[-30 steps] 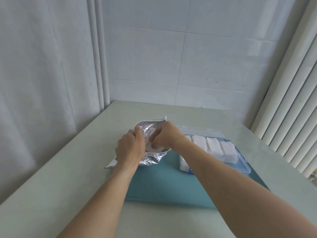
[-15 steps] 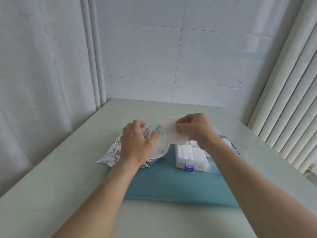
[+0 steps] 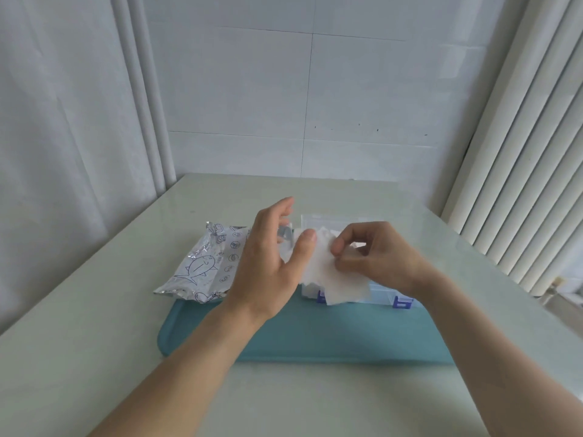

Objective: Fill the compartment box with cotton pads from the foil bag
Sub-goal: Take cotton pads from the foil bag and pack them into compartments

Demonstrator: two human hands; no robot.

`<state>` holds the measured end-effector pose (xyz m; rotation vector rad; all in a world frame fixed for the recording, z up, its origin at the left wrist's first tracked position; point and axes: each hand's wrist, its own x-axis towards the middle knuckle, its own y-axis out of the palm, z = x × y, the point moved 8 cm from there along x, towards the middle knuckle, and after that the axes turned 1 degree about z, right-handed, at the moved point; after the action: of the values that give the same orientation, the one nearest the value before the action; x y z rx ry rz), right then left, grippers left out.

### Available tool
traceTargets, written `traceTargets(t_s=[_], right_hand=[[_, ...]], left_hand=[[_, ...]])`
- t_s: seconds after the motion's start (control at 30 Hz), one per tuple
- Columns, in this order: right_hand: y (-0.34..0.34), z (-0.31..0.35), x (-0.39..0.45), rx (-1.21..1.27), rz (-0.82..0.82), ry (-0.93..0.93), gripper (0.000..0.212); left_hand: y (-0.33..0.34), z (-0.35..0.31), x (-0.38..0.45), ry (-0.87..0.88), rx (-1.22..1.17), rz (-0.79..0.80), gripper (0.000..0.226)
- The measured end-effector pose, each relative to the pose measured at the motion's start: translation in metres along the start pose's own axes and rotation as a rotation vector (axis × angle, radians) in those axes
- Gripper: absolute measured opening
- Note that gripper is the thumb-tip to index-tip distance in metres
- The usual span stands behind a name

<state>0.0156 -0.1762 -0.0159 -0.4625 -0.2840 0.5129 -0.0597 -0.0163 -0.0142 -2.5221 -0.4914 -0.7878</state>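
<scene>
A silver foil bag with a blue fish print lies on the table, its right end on the teal mat. My left hand hovers over the bag's mouth, fingers spread, its thumb resting against white cotton pads. My right hand pinches those pads above the clear compartment box, which has blue latches. The pads and my hands hide most of the box's inside.
A teal mat lies under the box and bag on the pale table. Tiled wall stands behind, a curtain hangs at the left, and vertical blinds line the right side.
My right hand has drawn the cotton pads out of the bag and over the box. My left hand has let go of the bag and opened.
</scene>
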Motion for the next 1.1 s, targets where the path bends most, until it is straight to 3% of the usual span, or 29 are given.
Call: traceTargets(t_s=[0.1, 0.2, 0.37, 0.53, 0.63, 0.73, 0.87, 1.1], right_hand=[[0.008, 0.0, -0.005, -0.004, 0.063, -0.051, 0.016], [0.009, -0.005, -0.007, -0.017, 0.036, -0.084, 0.016], [0.001, -0.023, -0.009, 0.155, -0.13, 0.001, 0.033], [0.0, -0.029, -0.014, 0.305, -0.118, 0.101, 0.038], [0.0, -0.028, -0.016, 0.327, -0.106, 0.097, 0.033], [-0.005, -0.027, -0.016, 0.355, -0.113, 0.059, 0.025], [-0.002, -0.026, -0.015, 0.34, -0.06, 0.017, 0.027], [-0.027, -0.03, -0.016, 0.341, -0.215, 0.029, 0.028]], left_hand=[[0.013, 0.006, -0.003, -0.077, 0.038, 0.113, 0.064], [0.024, 0.017, -0.009, -0.145, 0.061, 0.173, 0.052], [0.02, 0.026, -0.007, -0.243, 0.028, 0.101, 0.017], [0.015, 0.039, -0.01, -0.392, -0.122, -0.003, 0.022], [0.015, 0.04, -0.011, -0.419, -0.175, -0.036, 0.042], [0.016, 0.04, -0.01, -0.418, -0.192, -0.006, 0.046], [0.022, 0.037, -0.01, -0.4, -0.191, 0.097, 0.029], [0.013, 0.038, -0.01, -0.418, -0.242, -0.039, 0.011]])
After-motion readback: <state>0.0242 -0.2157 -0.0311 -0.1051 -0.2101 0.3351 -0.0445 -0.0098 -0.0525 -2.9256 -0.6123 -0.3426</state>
